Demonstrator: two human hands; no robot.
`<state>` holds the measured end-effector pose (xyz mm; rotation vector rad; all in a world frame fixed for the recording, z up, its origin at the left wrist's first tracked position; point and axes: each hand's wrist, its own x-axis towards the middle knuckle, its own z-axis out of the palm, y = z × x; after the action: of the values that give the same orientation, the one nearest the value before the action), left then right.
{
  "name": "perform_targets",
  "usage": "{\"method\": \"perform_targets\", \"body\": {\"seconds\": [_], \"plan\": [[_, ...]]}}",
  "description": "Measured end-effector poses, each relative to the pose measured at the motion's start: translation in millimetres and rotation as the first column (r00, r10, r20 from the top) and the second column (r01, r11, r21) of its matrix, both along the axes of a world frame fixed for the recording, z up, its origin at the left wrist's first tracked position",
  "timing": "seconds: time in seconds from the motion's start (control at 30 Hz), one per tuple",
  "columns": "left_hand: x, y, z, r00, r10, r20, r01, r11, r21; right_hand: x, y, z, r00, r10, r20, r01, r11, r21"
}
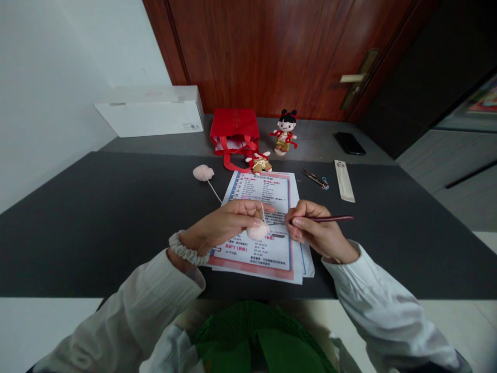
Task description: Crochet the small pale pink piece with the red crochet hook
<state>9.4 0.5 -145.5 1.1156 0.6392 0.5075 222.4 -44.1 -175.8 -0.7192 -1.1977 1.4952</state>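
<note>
Between thumb and fingers, my left hand point(229, 220) pinches a small, rounded pale pink crochet piece point(258, 231) above the printed pages. A strand of yarn rises from the piece toward my left fingers. My right hand point(316, 228) grips a crochet hook point(334, 218) by its dark red handle, and the thin metal shaft points left to the piece. Whether the hook tip sits inside a stitch I cannot tell. A pale pink yarn ball point(203, 173) lies to the left, its strand running toward my left hand. Beneath both hands are the printed pattern sheets point(267, 267).
Behind the pages stand a red gift bag point(234, 124) and a crocheted doll point(285, 132); a headless doll body point(261, 162) lies by the bag. To the right are small metal tools point(315, 178), a narrow white packet point(344, 181) and a black phone point(350, 143). A white box point(155, 114) stands back left.
</note>
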Motion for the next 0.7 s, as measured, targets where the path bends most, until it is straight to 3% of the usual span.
{"method": "perform_targets", "body": {"seconds": [0.13, 0.23, 0.47, 0.7], "plan": [[5, -3, -1.6, 0.985, 0.159, -0.063, -0.131, 0.940, 0.316, -4, 1, 1.4, 0.996, -0.076, 0.038, 0.076, 0.997, 0.020], [9, -6, 1.3, 0.967, 0.234, -0.099, -0.166, 0.879, 0.448, -5, 0, 0.5, 0.981, -0.165, 0.102, 0.153, 0.982, 0.112], [17, -8, 5.5, 0.948, 0.302, -0.099, -0.212, 0.833, 0.511, -7, -2, -2.6, 0.912, -0.306, 0.273, 0.239, 0.937, 0.254], [21, -11, 4.0, 0.900, 0.412, -0.138, -0.252, 0.754, 0.606, -12, -5, 3.8, 0.830, -0.364, 0.422, 0.216, 0.909, 0.357]]}}
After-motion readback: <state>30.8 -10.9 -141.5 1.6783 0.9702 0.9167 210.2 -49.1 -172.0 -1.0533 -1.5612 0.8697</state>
